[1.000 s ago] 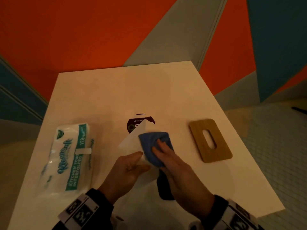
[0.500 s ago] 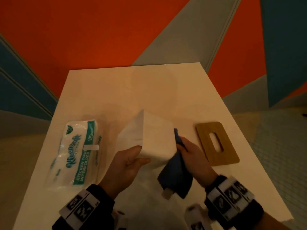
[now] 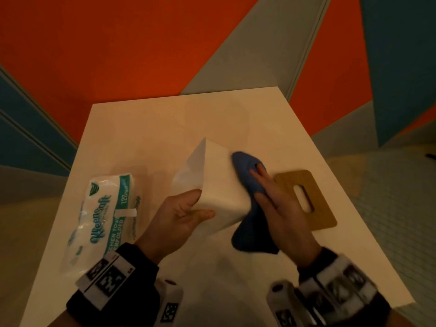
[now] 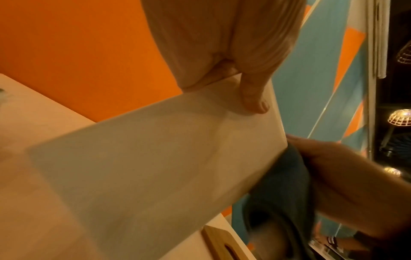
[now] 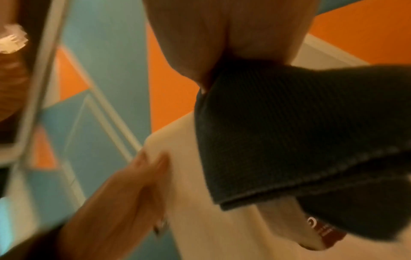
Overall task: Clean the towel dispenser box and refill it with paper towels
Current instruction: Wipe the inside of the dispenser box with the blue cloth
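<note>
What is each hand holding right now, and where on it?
Left hand grips the white dispenser box at its near end; right hand presses the blue cloth against its right side.

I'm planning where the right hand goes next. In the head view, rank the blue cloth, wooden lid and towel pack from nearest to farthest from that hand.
1. Blue cloth: under the right hand, pressed on the white box.
2. Wooden lid: on the table just right of the hand, partly behind it.
3. Towel pack: far left, beyond the left hand.
</note>
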